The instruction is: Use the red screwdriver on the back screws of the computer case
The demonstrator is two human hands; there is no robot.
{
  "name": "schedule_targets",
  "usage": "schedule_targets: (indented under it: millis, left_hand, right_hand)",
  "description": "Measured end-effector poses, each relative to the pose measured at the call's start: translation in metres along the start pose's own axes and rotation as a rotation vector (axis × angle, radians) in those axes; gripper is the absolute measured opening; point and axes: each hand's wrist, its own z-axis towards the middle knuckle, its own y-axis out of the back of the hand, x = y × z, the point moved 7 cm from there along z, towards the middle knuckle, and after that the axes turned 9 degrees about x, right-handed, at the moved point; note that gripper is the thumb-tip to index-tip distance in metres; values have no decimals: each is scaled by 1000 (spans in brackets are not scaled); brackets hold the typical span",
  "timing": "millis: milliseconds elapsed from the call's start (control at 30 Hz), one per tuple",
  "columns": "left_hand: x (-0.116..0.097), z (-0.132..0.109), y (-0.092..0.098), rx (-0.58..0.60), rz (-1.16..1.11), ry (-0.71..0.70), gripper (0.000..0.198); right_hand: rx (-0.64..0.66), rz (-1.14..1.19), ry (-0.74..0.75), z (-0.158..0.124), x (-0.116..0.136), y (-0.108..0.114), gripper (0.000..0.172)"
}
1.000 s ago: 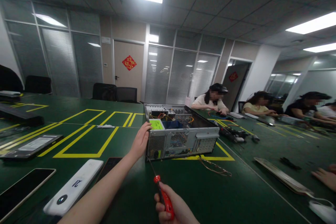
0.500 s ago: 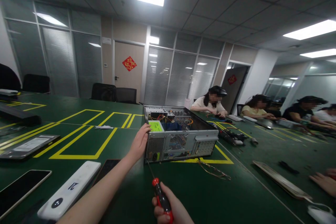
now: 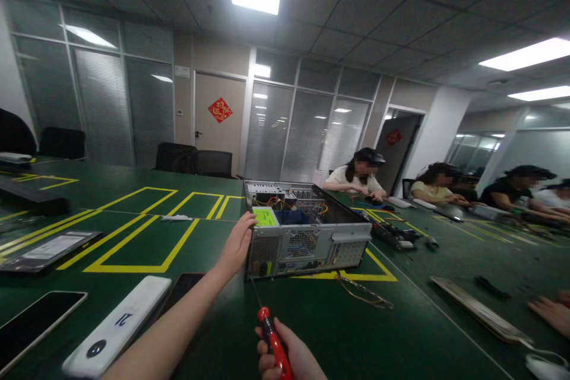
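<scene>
A desktop computer case [image 3: 312, 243] lies on the green table with its top uncovered, showing coloured wires and a power supply with a yellow-green label [image 3: 264, 217]. My left hand [image 3: 237, 243] grips the case's near left corner, its fingers over the edge beside that label. In my right hand [image 3: 289, 351] is a screwdriver [image 3: 275, 341] with a red and black handle, my fingers wrapped round it. Its shaft points up and away to the lower left corner of the case's back panel. Whether the tip sits in a screw is too small to tell.
Left of my arm lie a white power bank [image 3: 118, 328], a phone [image 3: 38, 332] and a hard drive [image 3: 51, 249]. Right of the case are glasses [image 3: 363, 292], a bundle of dark parts [image 3: 394, 231] and a flat pale device [image 3: 483, 310]. Another person's hand [image 3: 552, 313] rests at the right.
The screwdriver has turned in my right hand: its handle now shows mostly red where black faced me before. My left hand and the case have stayed in place.
</scene>
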Motion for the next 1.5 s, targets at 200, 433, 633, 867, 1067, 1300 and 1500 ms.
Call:
schedule_targets:
  millis: [200, 433, 633, 867, 1067, 1300, 1500]
  left_hand:
    - [-2, -1, 1, -4, 12, -10, 32]
    - [-2, -1, 3, 7, 19, -10, 31]
    - [-3, -1, 4, 9, 19, -9, 31]
    - [-2, -1, 3, 11, 22, 0, 31]
    - [-1, -1, 2, 3, 16, 2, 32]
    - [-3, 0, 3, 12, 20, 12, 31]
    - [-2, -1, 2, 15, 26, 6, 31]
  right_hand:
    - [-43, -58, -26, -5, -2, 0, 46]
    - [-61, -7, 52, 0, -2, 0, 45]
    - [7, 163, 8, -2, -3, -1, 39]
    - [28, 78, -24, -4, -2, -2, 45]
    - [-85, -37, 30, 3, -3, 9, 35]
    - [-76, -89, 54, 7, -5, 6, 37]
    - [-78, 6, 43, 0, -2, -3, 37]
